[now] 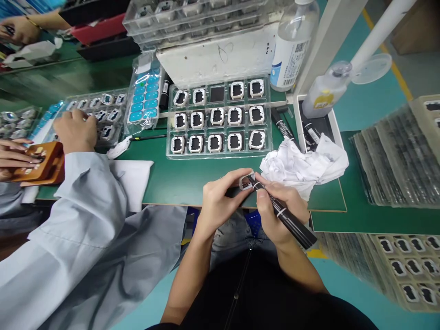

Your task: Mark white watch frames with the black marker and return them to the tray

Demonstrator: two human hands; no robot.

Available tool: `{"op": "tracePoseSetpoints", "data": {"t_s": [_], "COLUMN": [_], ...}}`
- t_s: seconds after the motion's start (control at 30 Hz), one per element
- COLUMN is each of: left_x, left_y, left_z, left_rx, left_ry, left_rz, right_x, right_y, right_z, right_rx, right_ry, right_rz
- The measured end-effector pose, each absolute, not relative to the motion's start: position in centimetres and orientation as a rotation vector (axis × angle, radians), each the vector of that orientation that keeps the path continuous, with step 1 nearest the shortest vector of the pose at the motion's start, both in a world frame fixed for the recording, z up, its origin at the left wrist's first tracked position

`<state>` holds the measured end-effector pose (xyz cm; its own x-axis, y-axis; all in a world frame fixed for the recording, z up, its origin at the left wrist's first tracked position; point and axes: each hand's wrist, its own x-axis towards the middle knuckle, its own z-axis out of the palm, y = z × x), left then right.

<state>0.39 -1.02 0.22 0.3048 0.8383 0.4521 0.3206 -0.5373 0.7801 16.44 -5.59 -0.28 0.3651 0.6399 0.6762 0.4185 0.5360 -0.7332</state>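
Observation:
Near the table's front edge, my left hand pinches a small white-and-black frame-like housing between thumb and fingers. My right hand grips a black marker pen, its tip end against the housing. The marker's thick rear end slants down to the right. Behind my hands lies a clear plastic tray with three rows of similar housings; one pocket in its back row has none. A crumpled white cloth rests just right of my hands.
At left, a co-worker's hand reaches over another tray. An orange fixture is beside it. A clear bottle and dispenser bottle stand at back right. Stacked trays occupy the right; another marker lies near the tray.

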Motion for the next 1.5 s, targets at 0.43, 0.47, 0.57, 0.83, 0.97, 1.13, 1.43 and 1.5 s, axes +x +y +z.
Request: {"op": "tracePoseSetpoints", "data": {"t_s": [0.43, 0.47, 0.57, 0.83, 0.97, 1.13, 1.43, 1.5], "left_x": [0.3, 0.3, 0.4, 0.2, 0.1, 0.1, 0.2, 0.2], "left_y": [-1.1, -1.1, -1.1, -0.7, -0.7, -0.8, -1.0, -1.0], "left_z": [-0.4, -0.4, 0.1, 0.5, 0.4, 0.3, 0.3, 0.3], "left_rx": [2.116, 2.107, 2.044, 1.882, 1.812, 1.812, 1.96, 1.986], "left_ry": [1.102, 1.102, 1.077, 0.962, 0.973, 0.938, 0.988, 1.002], "left_rz": [1.21, 1.206, 1.172, 1.149, 1.119, 1.156, 1.167, 1.169], "right_x": [16.5, 16.6, 16.8, 16.9, 16.8, 16.8, 16.5, 16.5], "right_y": [-5.8, -5.9, -5.9, -6.0, -6.0, -6.0, -5.8, -5.7], "right_z": [0.2, 0.1, -0.2, -0.3, -0.4, -0.3, -0.7, -0.7], "right_rx": [-1.144, -1.145, -1.11, -1.059, -1.045, -1.027, -1.036, -1.031], "right_ry": [-1.265, -1.262, -1.205, -1.178, -1.181, -1.192, -1.232, -1.239], "right_rz": [0.198, 0.205, 0.286, 0.303, 0.274, 0.289, 0.198, 0.185]}}
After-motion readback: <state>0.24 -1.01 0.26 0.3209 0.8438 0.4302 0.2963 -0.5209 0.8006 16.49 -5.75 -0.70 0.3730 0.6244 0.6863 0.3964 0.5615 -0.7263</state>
